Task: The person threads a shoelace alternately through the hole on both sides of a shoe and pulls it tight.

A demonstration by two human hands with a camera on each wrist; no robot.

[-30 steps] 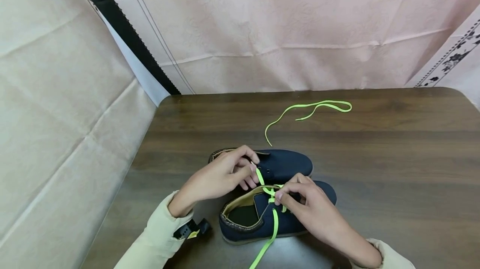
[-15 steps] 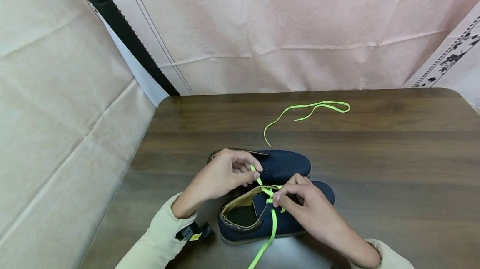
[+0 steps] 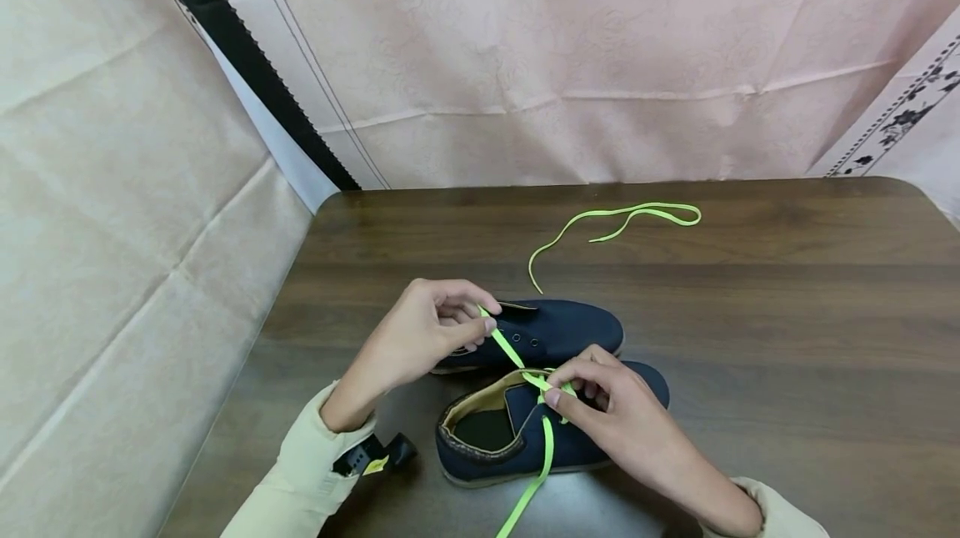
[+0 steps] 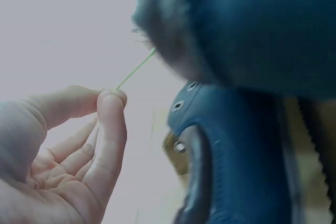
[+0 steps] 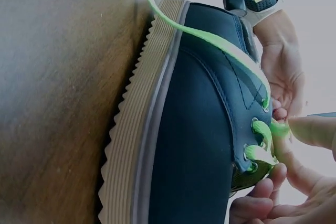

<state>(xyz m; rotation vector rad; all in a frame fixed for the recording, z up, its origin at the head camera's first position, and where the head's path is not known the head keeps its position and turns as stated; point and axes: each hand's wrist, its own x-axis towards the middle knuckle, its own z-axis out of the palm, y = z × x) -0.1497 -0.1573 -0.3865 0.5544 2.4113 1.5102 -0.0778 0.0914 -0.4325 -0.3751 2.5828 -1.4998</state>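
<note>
A navy lace-up shoe [image 3: 491, 463] stands on the table, toe to the right, with a neon green shoelace [image 3: 507, 348] threaded through its eyelets. My left hand [image 3: 420, 338] pinches one length of that lace between thumb and forefinger, stretched up and left of the shoe. At the lacing, my right hand [image 3: 618, 409] pinches the lace near the tongue with thumb and forefinger. The other length hangs over the shoe's near side, seen against the upper [image 5: 194, 129] in the right wrist view. Behind it sits a second navy shoe [image 3: 566, 329], its visible eyelets bare.
A loose neon green shoelace [image 3: 600, 213] lies behind the shoes on the brown wooden table [image 3: 787, 313]. Pale cloth [image 3: 525, 62] hangs beyond the table's far edge. A dark device [image 3: 367, 456] is strapped at my left wrist.
My left hand first shifts slightly right, then draws up and left, pulling the pinched lace into a longer straight line. The right hand stays at the lacing. Both shoes keep their places.
</note>
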